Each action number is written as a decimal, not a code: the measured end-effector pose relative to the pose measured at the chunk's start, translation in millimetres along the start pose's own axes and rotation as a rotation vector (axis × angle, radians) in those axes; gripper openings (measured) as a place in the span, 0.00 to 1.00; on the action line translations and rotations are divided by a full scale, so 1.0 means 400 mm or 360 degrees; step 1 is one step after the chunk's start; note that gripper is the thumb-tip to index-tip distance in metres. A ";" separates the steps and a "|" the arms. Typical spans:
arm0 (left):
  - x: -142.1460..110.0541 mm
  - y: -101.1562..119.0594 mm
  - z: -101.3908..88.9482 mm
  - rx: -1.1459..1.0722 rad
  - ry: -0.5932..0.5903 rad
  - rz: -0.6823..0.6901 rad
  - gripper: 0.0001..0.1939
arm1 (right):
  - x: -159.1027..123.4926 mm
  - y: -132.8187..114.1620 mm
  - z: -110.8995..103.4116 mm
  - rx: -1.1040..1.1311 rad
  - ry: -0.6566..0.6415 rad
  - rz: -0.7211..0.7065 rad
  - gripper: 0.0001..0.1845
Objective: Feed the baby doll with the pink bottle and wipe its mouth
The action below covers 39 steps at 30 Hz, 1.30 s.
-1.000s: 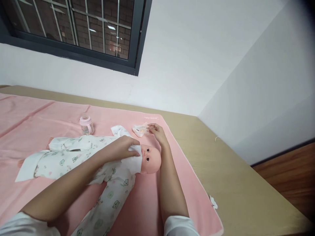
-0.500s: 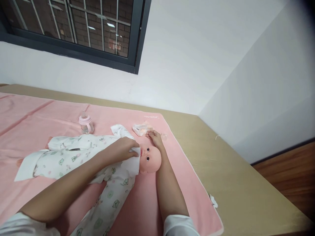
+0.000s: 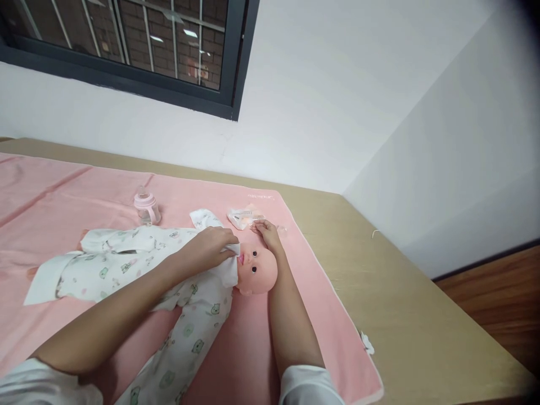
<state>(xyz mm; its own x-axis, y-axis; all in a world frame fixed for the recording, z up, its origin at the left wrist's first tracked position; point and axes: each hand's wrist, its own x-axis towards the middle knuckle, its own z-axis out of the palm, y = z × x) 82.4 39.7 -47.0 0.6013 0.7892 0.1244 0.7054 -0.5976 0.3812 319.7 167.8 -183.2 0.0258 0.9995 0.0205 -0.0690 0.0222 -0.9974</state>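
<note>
A baby doll [image 3: 257,270] lies on its back with its bald head toward the right. It wears a white romper [image 3: 139,253] with small green and pink animal prints, one sleeve stretched toward me. My left hand [image 3: 211,247] is closed on the romper's white collar [image 3: 233,250], just below the doll's mouth. Beyond the crown of the head, my right hand [image 3: 265,229] rests with its fingers stretched out, its forearm along the head. Its fingertips are at the edge of a clear plastic packet [image 3: 240,218]; whether they touch it I cannot tell.
A pink mat [image 3: 333,332] covers much of the tan surface [image 3: 405,337]. A pink-topped baby bottle [image 3: 147,207] stands past the doll's legs. A small clear item [image 3: 282,229] lies right of my right hand. A white tag [image 3: 367,343] sits at the mat's edge. Walls and a window [image 3: 234,73] are behind.
My left hand has lifted the collar slightly, so more of the doll's mouth shows. The right hand stays in place. The view has tilted a little.
</note>
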 end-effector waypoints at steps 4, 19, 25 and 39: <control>0.006 -0.003 0.005 0.0013 0.0066 0.0034 0.09 | 0.007 0.005 -0.003 0.0007 -0.0006 0.0023 0.07; 0.009 -0.003 0.007 -0.0110 0.0190 -0.0009 0.13 | 0.015 0.015 -0.005 -0.0019 -0.0002 0.0025 0.05; 0.003 -0.008 0.007 -0.0335 0.0258 0.0106 0.17 | 0.014 0.015 -0.004 -0.0023 0.0003 0.0010 0.06; 0.003 -0.016 0.020 -0.0455 0.0134 0.0161 0.18 | 0.007 0.010 -0.002 -0.0068 -0.0018 -0.0020 0.08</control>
<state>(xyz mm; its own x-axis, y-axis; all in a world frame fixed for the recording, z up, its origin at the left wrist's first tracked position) 81.6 43.4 -56.6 0.6214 0.7440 0.2456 0.5026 -0.6190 0.6036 320.2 170.8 -187.4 0.0151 0.9993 0.0334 -0.0257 0.0338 -0.9991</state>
